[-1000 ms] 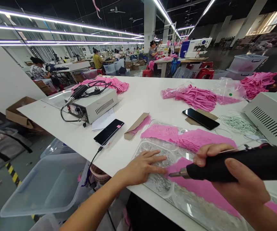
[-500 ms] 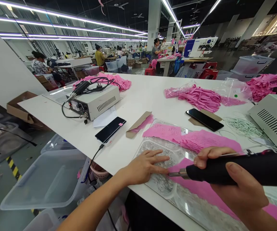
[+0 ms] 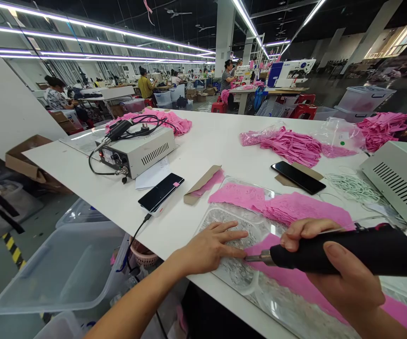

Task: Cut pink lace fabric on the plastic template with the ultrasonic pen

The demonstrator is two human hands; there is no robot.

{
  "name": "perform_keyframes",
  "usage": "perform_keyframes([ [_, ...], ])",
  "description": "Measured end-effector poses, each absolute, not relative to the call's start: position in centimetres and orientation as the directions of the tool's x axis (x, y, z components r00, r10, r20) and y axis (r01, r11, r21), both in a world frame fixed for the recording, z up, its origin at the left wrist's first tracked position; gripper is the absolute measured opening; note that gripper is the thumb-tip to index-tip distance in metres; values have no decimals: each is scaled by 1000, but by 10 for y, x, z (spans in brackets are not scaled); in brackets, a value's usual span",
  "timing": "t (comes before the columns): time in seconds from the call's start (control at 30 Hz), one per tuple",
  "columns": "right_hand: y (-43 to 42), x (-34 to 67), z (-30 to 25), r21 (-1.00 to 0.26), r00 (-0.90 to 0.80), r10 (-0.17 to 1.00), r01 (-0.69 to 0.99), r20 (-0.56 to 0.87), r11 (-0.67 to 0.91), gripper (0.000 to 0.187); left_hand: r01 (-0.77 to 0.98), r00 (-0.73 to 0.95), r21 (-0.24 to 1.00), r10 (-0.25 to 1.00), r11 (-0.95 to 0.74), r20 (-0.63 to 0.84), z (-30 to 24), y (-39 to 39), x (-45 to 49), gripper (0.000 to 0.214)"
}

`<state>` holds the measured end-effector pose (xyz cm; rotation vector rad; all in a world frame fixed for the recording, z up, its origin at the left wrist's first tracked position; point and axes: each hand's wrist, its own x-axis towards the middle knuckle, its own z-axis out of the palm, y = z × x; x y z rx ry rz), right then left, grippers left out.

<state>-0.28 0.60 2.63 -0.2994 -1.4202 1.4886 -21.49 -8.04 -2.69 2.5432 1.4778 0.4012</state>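
My right hand (image 3: 345,278) is wrapped round a black handheld ultrasonic welder (image 3: 307,252) with a slim metal tip pointing left. The tip rests at the left end of a long strip of pink lace fabric (image 3: 288,278). My left hand (image 3: 212,247) lies flat with its fingers spread on a clear moulded plastic tray (image 3: 235,278), one fingertip at the fabric's end beside the tip. Behind them a stack of pink lace pieces (image 3: 295,207) lies along the tray's far side. Part of the strip is hidden under the welder and my right hand.
Two phones (image 3: 161,192) (image 3: 298,177) lie on the white table (image 3: 217,150). A grey control box (image 3: 143,150) with another cabled tool stands left, a second vented box (image 3: 399,176) right. Pink straps (image 3: 290,146) and pale green cord (image 3: 355,186) lie behind. Plastic bins (image 3: 65,268) stand below.
The view has shifted slightly. Both hands, the welder and the fabric keep nearly the same places relative to each other.
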Motion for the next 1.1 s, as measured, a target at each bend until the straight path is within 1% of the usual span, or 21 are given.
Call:
perform_keyframes([
  [0.17,10,-1,27,-842,-449,770,-498,453,205,16,823,472,290,872,-488,128,-27,-81,-215,65],
  [0.23,17,3,29,-821,-399,785,-521,475,232,15,820,470,299,872,-488,136,-26,-81,-215,66],
  [0.3,27,9,30,-801,-308,814,-526,493,286,14,814,460,315,873,-488,164,-25,-83,-216,64],
  [0.37,37,17,30,-794,-213,840,-500,499,345,13,806,441,337,873,-488,210,-22,-83,-215,60],
  [0.43,45,25,27,-800,-156,855,-468,494,376,12,793,434,349,865,-500,252,-19,-81,-211,55],
  [0.53,52,32,21,-806,-120,868,-449,482,385,10,766,476,339,836,-546,272,-13,-75,-199,44],
  [0.63,55,32,14,-801,-89,872,-449,482,396,11,751,517,324,817,-576,255,-8,-65,-184,34],
  [0.9,56,31,10,-802,-86,886,-470,456,368,11,786,535,267,830,-558,158,-11,-58,-174,35],
  [1.1,58,31,6,-809,-137,872,-464,469,362,11,795,540,252,833,-552,121,-9,-58,-173,36],
])
